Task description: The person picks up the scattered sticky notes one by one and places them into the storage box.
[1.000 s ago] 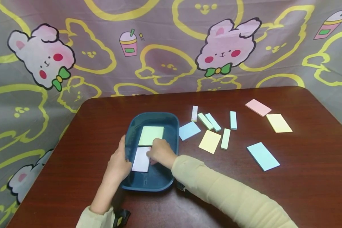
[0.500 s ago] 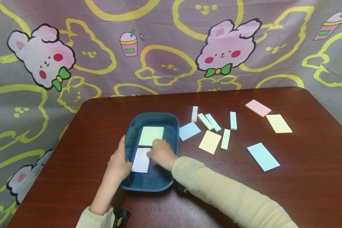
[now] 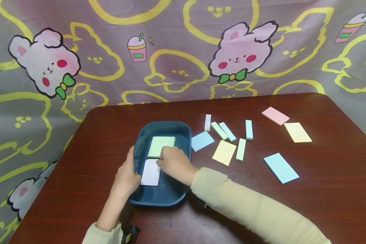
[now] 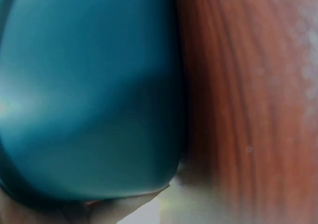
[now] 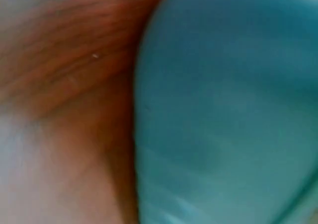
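Note:
A dark blue plastic tray (image 3: 167, 196) stands on the table, its outer wall filling much of both wrist views. My left hand (image 3: 126, 174) holds the tray's left side, thumb at the rim and fingers along the wall. Inside the tray a light green sticky-note pad (image 3: 161, 144) lies at the back, with a white sticky-note pad (image 3: 149, 174) in front of it. My right hand (image 3: 175, 164) reaches over the tray's right rim, fingers bent, fingertips overlapping the white pad's upper right corner. Its thumb is hidden, and I cannot tell whether it pinches the pad.
Right of the tray lie a blue pad (image 3: 202, 141), a yellow pad (image 3: 224, 152) and several narrow strip pads (image 3: 227, 131). Farther right are a pink pad (image 3: 275, 116), another yellow pad (image 3: 298, 132) and a light blue pad (image 3: 281, 168). A patterned cloth (image 3: 177, 40) hangs behind the table.
My right hand has shifted slightly up and right over the tray, its forearm moving right. The white pad stays in place, and my left hand has hardly moved.

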`<state>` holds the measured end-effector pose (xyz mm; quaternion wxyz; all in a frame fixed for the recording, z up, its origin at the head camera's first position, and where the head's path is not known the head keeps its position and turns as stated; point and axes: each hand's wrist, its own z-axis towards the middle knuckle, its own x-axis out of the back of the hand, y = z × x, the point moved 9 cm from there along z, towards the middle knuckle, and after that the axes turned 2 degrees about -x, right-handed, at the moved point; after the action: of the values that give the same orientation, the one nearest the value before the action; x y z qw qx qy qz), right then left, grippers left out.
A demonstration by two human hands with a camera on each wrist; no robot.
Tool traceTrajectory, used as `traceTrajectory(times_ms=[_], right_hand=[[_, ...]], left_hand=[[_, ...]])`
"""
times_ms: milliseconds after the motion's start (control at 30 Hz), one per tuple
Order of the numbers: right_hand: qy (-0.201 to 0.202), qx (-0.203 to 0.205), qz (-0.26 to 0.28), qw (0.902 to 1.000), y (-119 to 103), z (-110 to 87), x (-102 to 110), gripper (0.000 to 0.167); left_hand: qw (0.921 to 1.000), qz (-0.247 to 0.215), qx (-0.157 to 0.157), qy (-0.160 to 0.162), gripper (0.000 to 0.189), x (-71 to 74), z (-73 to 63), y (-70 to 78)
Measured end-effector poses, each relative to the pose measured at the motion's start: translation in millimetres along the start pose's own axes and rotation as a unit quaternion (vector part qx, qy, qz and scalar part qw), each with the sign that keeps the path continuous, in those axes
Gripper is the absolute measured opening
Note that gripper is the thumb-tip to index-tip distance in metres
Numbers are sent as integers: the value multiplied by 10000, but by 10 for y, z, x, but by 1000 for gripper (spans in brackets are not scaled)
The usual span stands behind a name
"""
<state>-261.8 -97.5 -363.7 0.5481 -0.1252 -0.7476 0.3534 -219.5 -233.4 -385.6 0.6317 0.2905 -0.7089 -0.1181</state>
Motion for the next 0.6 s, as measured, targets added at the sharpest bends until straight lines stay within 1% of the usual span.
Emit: traceTrajectory(times_ms=[100, 233, 333, 467, 600], right_hand=[[15, 59, 43, 10000, -9, -79, 165, 14], [93, -69, 94, 9999, 96, -189, 433, 28], [238, -175, 134, 9995, 258, -275, 637, 34], [447, -227, 110, 9987, 518, -394, 905, 37], [431, -310, 14, 9986, 789, -502, 1138, 34]], left_hand=[[10000, -22, 12, -4, 81, -3, -3, -2], [10000, -33, 16, 19, 81, -5, -3, 3], [10000, -34, 41, 20, 81, -10, -3, -2], [10000, -29, 41, 20, 81, -13, 0, -9], [10000, -53, 15, 26, 81, -6, 2, -14]])
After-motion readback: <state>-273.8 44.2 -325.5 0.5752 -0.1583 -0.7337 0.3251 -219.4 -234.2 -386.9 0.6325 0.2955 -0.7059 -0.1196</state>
